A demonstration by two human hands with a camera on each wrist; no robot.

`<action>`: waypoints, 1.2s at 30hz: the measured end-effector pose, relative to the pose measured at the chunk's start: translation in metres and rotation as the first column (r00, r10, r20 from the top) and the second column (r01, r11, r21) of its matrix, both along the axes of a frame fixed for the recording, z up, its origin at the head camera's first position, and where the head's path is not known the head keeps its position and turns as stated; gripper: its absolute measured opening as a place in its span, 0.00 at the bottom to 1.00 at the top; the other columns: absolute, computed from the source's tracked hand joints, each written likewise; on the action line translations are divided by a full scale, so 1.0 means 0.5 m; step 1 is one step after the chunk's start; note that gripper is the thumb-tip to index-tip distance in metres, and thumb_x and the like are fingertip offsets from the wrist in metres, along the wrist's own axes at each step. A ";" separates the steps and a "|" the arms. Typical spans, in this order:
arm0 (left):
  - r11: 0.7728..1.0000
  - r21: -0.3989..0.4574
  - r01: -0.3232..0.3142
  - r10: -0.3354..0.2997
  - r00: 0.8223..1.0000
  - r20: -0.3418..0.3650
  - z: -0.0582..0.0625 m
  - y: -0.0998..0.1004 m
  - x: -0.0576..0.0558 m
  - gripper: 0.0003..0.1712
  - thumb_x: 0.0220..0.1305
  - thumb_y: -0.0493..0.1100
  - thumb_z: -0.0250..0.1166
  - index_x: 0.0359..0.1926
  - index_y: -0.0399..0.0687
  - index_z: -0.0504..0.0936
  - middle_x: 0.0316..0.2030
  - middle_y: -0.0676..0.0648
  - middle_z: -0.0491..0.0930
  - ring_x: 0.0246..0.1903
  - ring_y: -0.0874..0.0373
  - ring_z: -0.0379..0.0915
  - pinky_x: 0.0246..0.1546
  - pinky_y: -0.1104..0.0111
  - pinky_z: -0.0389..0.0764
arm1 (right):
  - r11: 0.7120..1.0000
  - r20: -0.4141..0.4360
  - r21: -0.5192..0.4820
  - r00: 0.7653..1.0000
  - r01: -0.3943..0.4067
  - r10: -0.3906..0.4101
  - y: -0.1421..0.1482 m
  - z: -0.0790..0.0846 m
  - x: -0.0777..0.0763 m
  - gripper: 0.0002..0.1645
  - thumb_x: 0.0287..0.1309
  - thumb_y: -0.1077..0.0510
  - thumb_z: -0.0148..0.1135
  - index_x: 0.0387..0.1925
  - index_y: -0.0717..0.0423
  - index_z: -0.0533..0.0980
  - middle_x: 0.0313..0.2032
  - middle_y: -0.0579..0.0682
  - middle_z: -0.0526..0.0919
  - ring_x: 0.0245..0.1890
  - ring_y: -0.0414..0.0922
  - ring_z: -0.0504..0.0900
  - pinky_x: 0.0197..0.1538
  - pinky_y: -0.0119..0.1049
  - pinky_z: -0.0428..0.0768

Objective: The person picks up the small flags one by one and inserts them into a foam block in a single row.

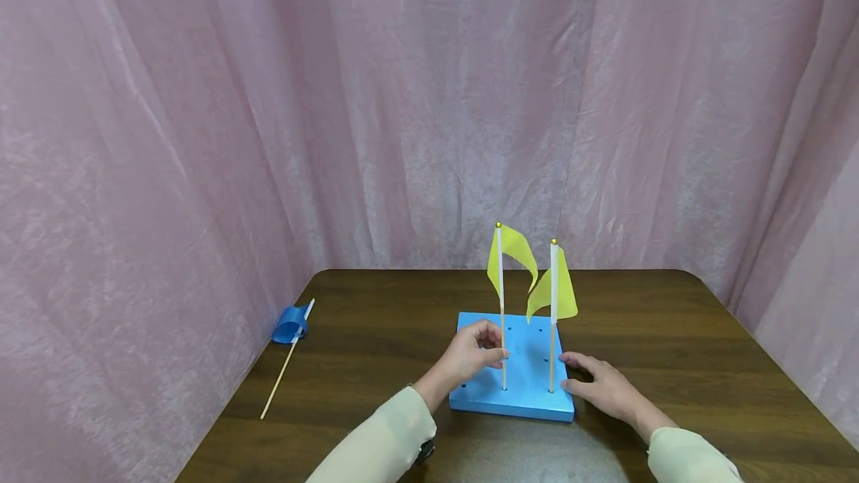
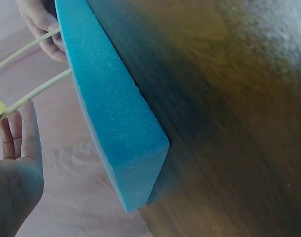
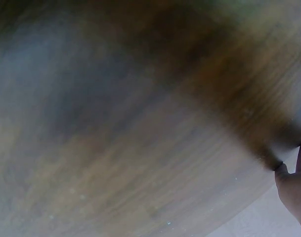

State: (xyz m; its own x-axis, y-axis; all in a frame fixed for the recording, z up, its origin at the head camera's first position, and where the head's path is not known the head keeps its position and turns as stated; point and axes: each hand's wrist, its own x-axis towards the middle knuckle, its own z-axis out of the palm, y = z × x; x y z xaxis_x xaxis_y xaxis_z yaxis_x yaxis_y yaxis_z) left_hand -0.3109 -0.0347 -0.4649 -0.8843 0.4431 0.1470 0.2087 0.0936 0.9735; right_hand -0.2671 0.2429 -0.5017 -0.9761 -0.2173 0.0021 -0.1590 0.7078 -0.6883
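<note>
Two yellow flags on thin wooden sticks stand upright in holes near the front of a light-blue foam board. My left hand reaches over the board, thumb and fingers pinching the stick of the left yellow flag. The left wrist view shows this left hand with the stick between thumb and fingers. On the right, the other yellow flag stands free of both hands. My right hand rests with spread thumb and fingertips at the board's right edge.
A blue flag on a wooden stick lies at the left of the dark wooden table. Several small holes dot the board's top. A pink curtain hangs behind the table and along its sides.
</note>
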 end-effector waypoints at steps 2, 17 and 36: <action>1.000 -0.010 -0.003 0.003 1.000 0.000 0.000 -0.001 0.001 0.08 0.63 0.29 0.66 0.41 0.32 0.77 0.31 0.47 0.76 0.32 0.57 0.76 0.33 0.63 0.85 | 1.000 0.001 0.004 1.000 0.002 -0.002 0.000 -0.001 -0.001 0.34 0.62 0.43 0.65 0.65 0.54 0.72 0.65 0.63 0.71 0.65 0.67 0.64 0.60 0.70 0.64; 0.999 -0.039 0.018 -0.019 1.000 -0.016 -0.020 -0.005 0.004 0.07 0.60 0.29 0.68 0.38 0.36 0.78 0.30 0.48 0.76 0.31 0.58 0.75 0.33 0.62 0.85 | 1.000 -0.002 0.009 1.000 0.001 -0.001 -0.002 -0.002 0.002 0.34 0.62 0.43 0.64 0.64 0.54 0.72 0.64 0.62 0.72 0.65 0.66 0.65 0.59 0.69 0.64; 0.997 -0.068 0.041 -0.042 0.999 -0.003 -0.016 -0.007 0.010 0.06 0.62 0.29 0.67 0.37 0.38 0.78 0.31 0.47 0.77 0.34 0.57 0.75 0.33 0.66 0.85 | 1.000 -0.018 0.006 1.000 0.009 -0.009 -0.003 -0.007 -0.001 0.34 0.61 0.42 0.65 0.64 0.53 0.73 0.64 0.61 0.73 0.64 0.66 0.65 0.60 0.70 0.63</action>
